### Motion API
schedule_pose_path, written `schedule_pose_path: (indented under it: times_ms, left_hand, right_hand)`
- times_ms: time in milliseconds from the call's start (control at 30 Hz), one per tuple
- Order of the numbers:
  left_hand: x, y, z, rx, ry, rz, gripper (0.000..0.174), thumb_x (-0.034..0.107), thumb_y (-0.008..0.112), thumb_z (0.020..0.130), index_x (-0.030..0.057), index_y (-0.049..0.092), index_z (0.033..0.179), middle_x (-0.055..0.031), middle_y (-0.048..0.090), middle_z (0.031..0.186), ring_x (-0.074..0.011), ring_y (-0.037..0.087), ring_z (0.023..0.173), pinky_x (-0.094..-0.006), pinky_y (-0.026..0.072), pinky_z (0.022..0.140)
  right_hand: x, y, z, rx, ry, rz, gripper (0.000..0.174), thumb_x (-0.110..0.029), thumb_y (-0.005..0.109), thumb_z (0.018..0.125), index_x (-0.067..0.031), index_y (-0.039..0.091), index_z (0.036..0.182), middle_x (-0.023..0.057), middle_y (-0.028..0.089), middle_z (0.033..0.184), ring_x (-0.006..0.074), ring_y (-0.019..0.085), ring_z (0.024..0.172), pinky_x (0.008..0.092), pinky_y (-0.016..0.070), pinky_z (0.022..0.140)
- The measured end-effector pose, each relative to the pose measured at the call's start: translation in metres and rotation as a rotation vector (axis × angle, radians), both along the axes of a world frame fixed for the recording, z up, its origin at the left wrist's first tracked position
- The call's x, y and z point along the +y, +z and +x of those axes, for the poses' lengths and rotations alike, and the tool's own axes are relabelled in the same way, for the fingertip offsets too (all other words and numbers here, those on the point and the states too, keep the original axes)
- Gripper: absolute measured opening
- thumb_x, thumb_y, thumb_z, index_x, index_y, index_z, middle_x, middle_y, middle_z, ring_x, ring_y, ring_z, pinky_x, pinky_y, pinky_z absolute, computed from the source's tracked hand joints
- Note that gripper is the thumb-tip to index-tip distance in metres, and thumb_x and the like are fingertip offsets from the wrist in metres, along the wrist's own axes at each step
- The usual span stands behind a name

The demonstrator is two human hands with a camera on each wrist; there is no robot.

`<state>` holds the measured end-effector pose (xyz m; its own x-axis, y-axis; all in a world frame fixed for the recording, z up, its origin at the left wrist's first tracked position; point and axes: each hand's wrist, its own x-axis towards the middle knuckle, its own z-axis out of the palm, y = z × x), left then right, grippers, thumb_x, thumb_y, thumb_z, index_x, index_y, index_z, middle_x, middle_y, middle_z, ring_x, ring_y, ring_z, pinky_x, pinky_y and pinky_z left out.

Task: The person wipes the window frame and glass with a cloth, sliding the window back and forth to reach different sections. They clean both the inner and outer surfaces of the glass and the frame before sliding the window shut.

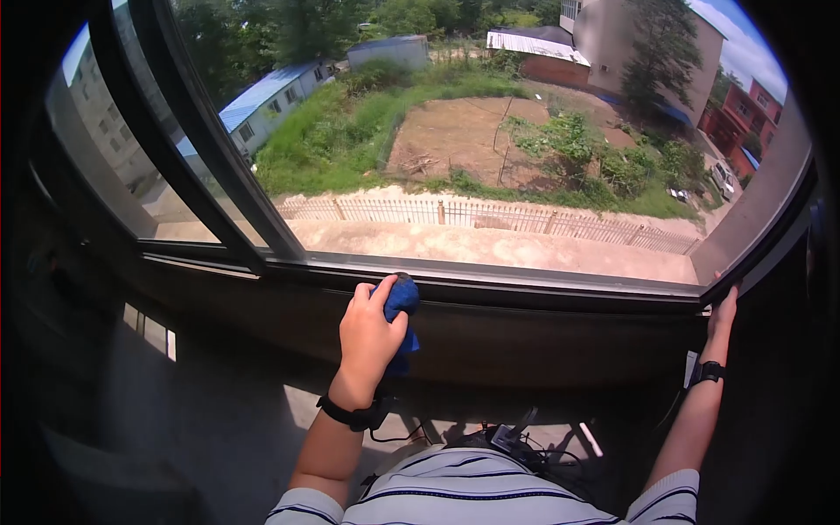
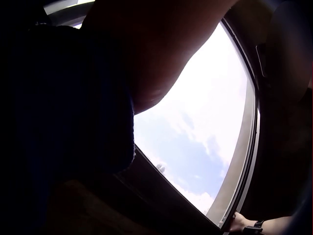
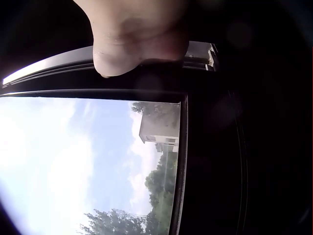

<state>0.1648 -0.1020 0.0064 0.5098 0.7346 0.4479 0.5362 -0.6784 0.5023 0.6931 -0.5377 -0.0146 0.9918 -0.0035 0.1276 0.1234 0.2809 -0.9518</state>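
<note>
The fingers (image 1: 382,290) nearest me are bent round something: the left hand (image 1: 367,331) has a blue cloth (image 1: 402,300) bunched in its grip, the wad showing on the right-hand side of the index finger and past the thumb. So the cloth sits right at these fingers, up against the bottom edge of the window frame (image 1: 525,287), a little right of the foot of the dark upright; whether it presses on the frame I can't tell from here. Its long axis runs roughly crosswise to that bottom edge, the bunched end pointing out at the glass, the loose tail hanging back toward the person's striped shirt (image 1: 490,490). The right hand (image 1: 724,306) is well apart from it, up against the frame's lower right corner; its fingers are mostly hidden, so I can't say how they're bent.
</note>
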Motion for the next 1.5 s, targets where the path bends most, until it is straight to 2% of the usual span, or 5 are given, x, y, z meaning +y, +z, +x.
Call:
schedule_pose_path:
  times_ms: [533,733,1000,1200,1500]
  left_hand:
    - [-0.04,0.004,0.051,0.094,-0.165,0.092,0.05,0.016,0.069,0.068,0.0061,0.06,0.116,-0.0121,0.057,0.097,-0.0313,0.061,0.085,-0.0396,0.0522,0.072]
    - [-0.086,0.006,0.116,0.15,-0.426,0.113,0.052,0.016,0.072,0.068,0.0012,0.056,0.116,-0.0145,0.056,0.095,-0.0296,0.061,0.082,-0.0389,0.0524,0.067]
    - [-0.116,0.008,0.154,0.154,-0.564,0.033,0.052,0.019,0.07,0.07,0.0025,0.056,0.118,-0.0155,0.056,0.095,-0.0302,0.061,0.087,-0.0394,0.0527,0.071]
    - [-0.069,0.004,0.094,0.112,-0.407,0.033,0.05,0.016,0.068,0.071,0.0163,0.061,0.12,-0.0119,0.057,0.098,-0.0301,0.061,0.089,-0.0398,0.0523,0.074]
    - [0.036,-0.005,-0.026,-0.003,0.207,0.004,0.043,0.011,0.064,0.073,0.0131,0.065,0.116,-0.0119,0.059,0.099,-0.0317,0.062,0.09,-0.0389,0.051,0.08]
  right_hand:
    - [0.056,-0.034,0.001,-0.201,-0.622,-0.311,0.058,-0.044,0.034,0.098,0.0078,0.061,0.099,0.0149,0.066,0.094,0.0283,0.061,0.09,0.0346,0.0449,0.086]
    - [0.085,-0.041,-0.022,-0.221,-0.736,-0.362,0.071,-0.047,0.033,0.097,0.0192,0.054,0.11,0.0378,0.057,0.115,0.0467,0.052,0.113,0.0416,0.0388,0.097]
    - [0.097,-0.063,-0.021,-0.28,-0.736,-0.457,0.064,-0.041,0.033,0.1,0.0183,0.051,0.116,0.0365,0.053,0.122,0.0456,0.05,0.116,0.0408,0.0383,0.099]
    - [0.095,-0.071,-0.017,-0.611,-0.748,-0.549,0.054,-0.035,0.03,0.103,0.0121,0.051,0.116,0.0311,0.056,0.119,0.044,0.05,0.113,0.04,0.0388,0.098]
    - [0.106,-0.073,-0.03,-0.805,-0.777,-0.592,0.04,-0.024,0.029,0.101,0.009,0.05,0.109,0.0254,0.056,0.109,0.0378,0.051,0.104,0.037,0.0389,0.094]
